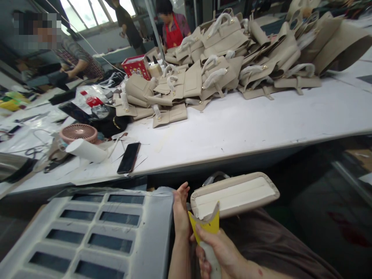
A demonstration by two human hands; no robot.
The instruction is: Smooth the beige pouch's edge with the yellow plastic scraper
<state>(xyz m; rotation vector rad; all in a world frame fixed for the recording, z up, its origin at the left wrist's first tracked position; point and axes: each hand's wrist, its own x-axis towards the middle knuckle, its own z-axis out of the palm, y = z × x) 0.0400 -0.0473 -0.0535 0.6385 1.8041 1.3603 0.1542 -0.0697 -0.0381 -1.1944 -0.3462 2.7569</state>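
My right hand [213, 244] is closed around the pale handle of a yellow scraper-like tool [209, 226], whose curved edge is at the near left corner of a beige bag piece [247, 193]. That piece lies on my lap with its white panel facing up, and a dark handle shows behind it. Upright at the piece's left end is my left hand [181, 201], fingers pointing away from me; what its palm touches is partly hidden.
Many beige bags [192, 79] are heaped on the white table [261, 120]. A phone [129, 157], white roll [86, 150] and pink fan [78, 133] lie at left. A slatted plastic crate [151, 228] stands left of my lap. Several people are beyond the table.
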